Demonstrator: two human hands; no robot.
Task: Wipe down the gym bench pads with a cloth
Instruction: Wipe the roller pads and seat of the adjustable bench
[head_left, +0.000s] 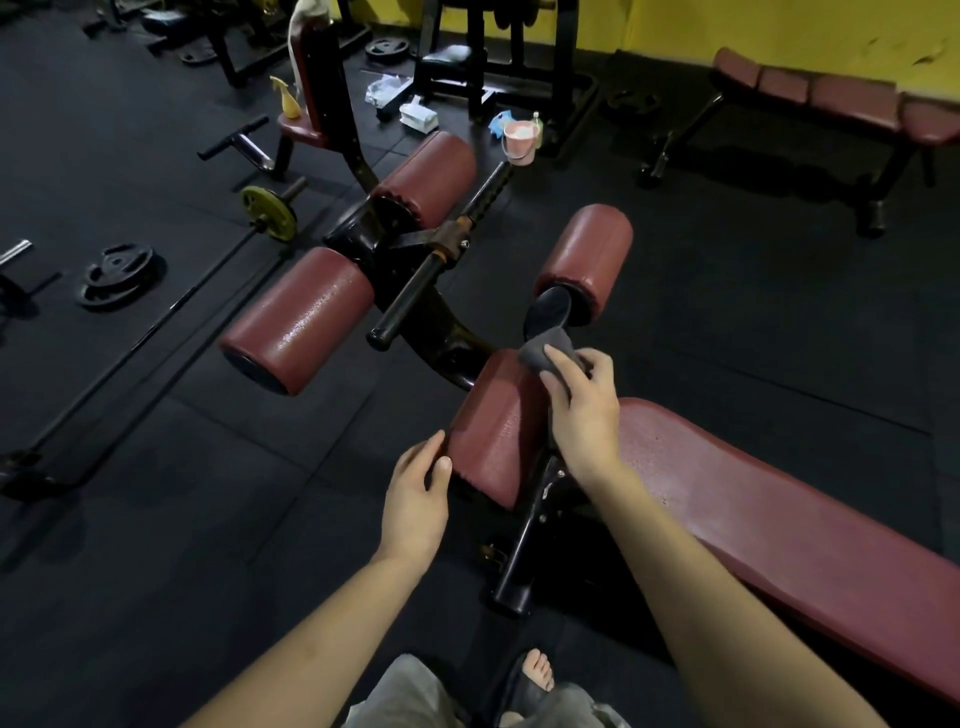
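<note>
Your maroon bench pad (769, 525) runs off to the right of your grip, its surface speckled with shine. Just under your hands sits the nearest roller pad (496, 431); three more roller pads lie beyond it on the black frame (431, 312). Your right hand (582, 410) curls its fingers round a grey cloth (545, 351), pressing it on the far end of that nearest roller. Your left hand (415, 499) grips the roller's near end, thumb on its maroon edge.
</note>
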